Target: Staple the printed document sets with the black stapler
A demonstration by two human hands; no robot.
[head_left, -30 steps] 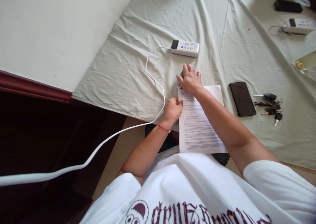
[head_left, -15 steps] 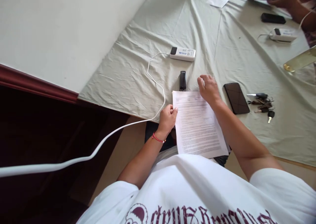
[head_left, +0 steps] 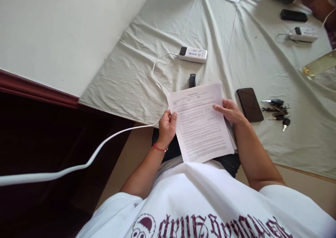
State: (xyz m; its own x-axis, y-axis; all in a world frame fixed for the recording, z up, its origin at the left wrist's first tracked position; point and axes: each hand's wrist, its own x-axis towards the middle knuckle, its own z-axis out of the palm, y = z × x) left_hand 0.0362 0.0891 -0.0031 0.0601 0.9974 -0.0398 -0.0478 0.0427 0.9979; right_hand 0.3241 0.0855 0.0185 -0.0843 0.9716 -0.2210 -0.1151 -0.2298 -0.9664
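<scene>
A stack of printed sheets is held up over my lap, its top reaching above the table's front edge. My left hand pinches the stack's left edge, thumb on top. On the right edge, my right hand grips the sheets with its thumb laid across the print. Just beyond the paper's top edge lies a black stapler, its near part hidden by the sheets. A white power bank with a cable rests farther back.
Right of the papers lie a black phone and a bunch of keys. A white cable runs left off the table edge. Across the table are a black case, a second white power bank, a bottle and another person's arm.
My right hand has come down from above the stack's top corner and taken hold of its right edge. The papers have lifted and shifted left, now covering part of the stapler.
</scene>
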